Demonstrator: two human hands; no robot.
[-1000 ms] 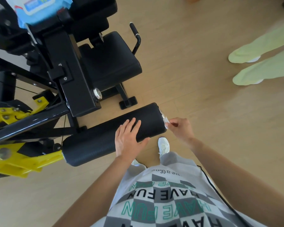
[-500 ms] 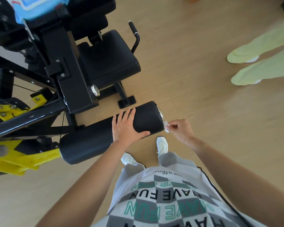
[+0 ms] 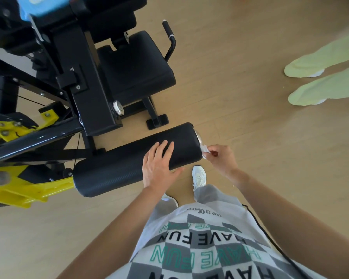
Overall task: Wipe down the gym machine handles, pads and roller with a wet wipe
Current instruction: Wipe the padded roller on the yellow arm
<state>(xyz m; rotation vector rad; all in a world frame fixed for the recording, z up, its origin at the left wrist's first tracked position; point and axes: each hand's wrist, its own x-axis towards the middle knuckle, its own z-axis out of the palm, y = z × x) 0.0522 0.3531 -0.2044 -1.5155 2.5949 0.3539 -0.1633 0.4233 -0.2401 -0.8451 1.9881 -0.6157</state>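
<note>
Right grip: clamped on a small crumpled wet wipe, pinched between thumb and fingertips. Held against the outer end of the roller, just beside its shiny metal end cap. Left grip: apart, fingers straight and laid flat over the top of the roller near that same end, thumb spread along the near side, apparently steadying it.

Step in hand, by the look of it: wiping the roller's end face. Next, probably: opening the wipe out and sweeping it along the barrel, with the flat palm lifted clear or used to turn the roller and bring the far side round.

Roller: a long black padded cylinder with a fine woven-look texture, lying low and slanted in front of the body, carried on a yellow painted steel bracket. Beyond it, a black squarish seat pad, smooth and vinyl-like, and a bent black tube handle at its side; whether already wiped, impossible to tell. Underneath, pale wooden plank floor. Off to the right, another person's legs in light green trousers.
</note>
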